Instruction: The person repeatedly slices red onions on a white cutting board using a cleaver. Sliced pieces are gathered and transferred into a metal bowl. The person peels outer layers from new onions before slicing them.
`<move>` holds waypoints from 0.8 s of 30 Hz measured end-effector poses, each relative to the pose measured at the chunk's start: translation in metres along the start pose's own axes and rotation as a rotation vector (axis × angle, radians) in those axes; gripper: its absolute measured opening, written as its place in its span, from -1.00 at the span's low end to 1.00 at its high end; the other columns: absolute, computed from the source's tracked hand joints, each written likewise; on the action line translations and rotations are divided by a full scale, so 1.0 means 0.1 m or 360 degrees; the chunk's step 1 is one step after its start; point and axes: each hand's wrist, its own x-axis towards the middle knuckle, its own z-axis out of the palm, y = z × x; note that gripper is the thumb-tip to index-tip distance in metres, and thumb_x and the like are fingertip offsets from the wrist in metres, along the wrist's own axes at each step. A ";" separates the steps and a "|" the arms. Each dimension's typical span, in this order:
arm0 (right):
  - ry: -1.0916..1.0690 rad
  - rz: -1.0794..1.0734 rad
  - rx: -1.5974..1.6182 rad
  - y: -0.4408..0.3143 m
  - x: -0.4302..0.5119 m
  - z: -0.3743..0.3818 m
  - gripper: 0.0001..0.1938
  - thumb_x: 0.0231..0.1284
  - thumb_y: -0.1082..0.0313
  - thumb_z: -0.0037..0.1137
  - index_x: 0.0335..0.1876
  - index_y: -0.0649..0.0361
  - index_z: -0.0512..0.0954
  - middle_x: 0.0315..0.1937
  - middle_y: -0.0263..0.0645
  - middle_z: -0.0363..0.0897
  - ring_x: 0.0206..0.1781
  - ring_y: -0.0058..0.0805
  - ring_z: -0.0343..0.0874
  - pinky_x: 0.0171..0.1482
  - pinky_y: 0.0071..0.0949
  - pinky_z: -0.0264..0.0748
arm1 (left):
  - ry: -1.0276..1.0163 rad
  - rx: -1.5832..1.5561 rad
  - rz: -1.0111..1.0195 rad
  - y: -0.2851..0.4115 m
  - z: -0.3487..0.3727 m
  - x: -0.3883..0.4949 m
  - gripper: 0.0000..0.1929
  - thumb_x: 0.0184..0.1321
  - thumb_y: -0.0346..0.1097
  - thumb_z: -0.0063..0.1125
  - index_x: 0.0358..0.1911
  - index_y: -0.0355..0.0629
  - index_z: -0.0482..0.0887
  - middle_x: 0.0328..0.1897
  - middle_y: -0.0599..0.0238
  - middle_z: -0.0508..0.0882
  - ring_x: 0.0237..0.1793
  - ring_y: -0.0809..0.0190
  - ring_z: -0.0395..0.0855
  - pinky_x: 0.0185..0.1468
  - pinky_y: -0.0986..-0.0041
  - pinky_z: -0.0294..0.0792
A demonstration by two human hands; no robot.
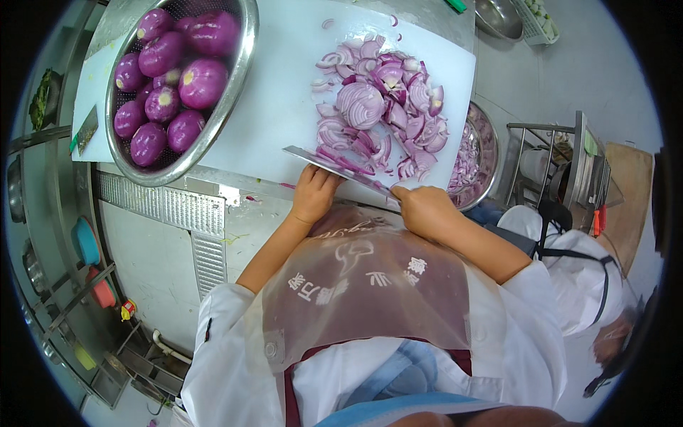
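Note:
My right hand (427, 209) is closed around the handle end of a broad kitchen knife (307, 155). The blade slants across the near edge of a white cutting board (277, 69), with onion bits along its far side. My left hand (315, 193) is at the blade's near side, fingers bent against it; its fingertips are partly hidden, so its grip is unclear. Beyond the blade lies a heap of sliced red onion (408, 99). A larger cut onion piece (360, 105) rests in the heap, its sliced face up.
A perforated steel basin (246, 69) of peeled red onions (203, 82) stands on the board's left. Another blade (88, 131) lies beside it. Below the board's right edge, a steel bowl (492, 160) contains chopped onion. A person in white (576, 272) is close at my right.

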 end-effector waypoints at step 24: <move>0.0072 -0.0022 0.0010 -0.18 0.62 0.13 -0.69 0.10 0.41 -0.05 -0.03 0.17 0.57 -0.46 0.04 0.62 -0.36 0.01 0.64 -0.31 -0.04 0.51 | 0.0036 -0.0049 -0.0037 0.01 0.01 -0.04 -0.67 -0.08 -0.44 0.34 -0.15 -0.18 0.63 -0.11 0.16 0.56 -0.06 -0.08 0.48 0.02 0.18 0.38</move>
